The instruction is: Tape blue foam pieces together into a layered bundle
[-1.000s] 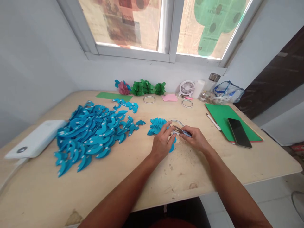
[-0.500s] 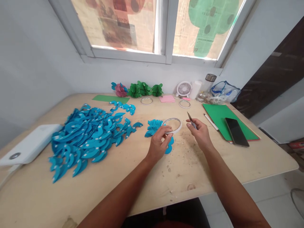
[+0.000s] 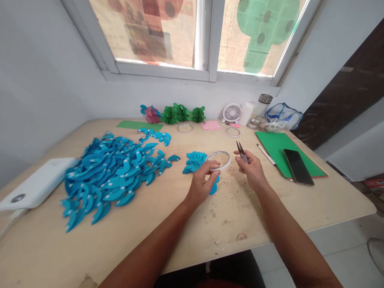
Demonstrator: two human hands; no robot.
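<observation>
My left hand point(image 3: 201, 182) is closed on a white tape roll point(image 3: 220, 159), held a little above the wooden table point(image 3: 150, 224). My right hand point(image 3: 251, 170) pinches small thread snips point(image 3: 240, 150) with the blades pointing up and away. Just behind the left hand lies a small fanned stack of blue paper pieces point(image 3: 194, 161). A large heap of blue curved paper cut-outs point(image 3: 111, 172) with white tape tabs covers the table to the left. Small paper scraps point(image 3: 231, 192) are scattered under my hands.
A green sheet point(image 3: 279, 150) with a black phone point(image 3: 295, 161) lies at the right. Along the back wall stand paper flowers point(image 3: 177, 113), two tape rolls point(image 3: 185, 128), a pink notepad point(image 3: 211, 125), a small fan point(image 3: 232, 112) and a jar point(image 3: 260, 109). A white device point(image 3: 33, 184) sits at the left.
Both hands have come up off the blue piece. The left hand has lifted the tape roll, and the right hand has raised the snips and moved them back toward the roll.
</observation>
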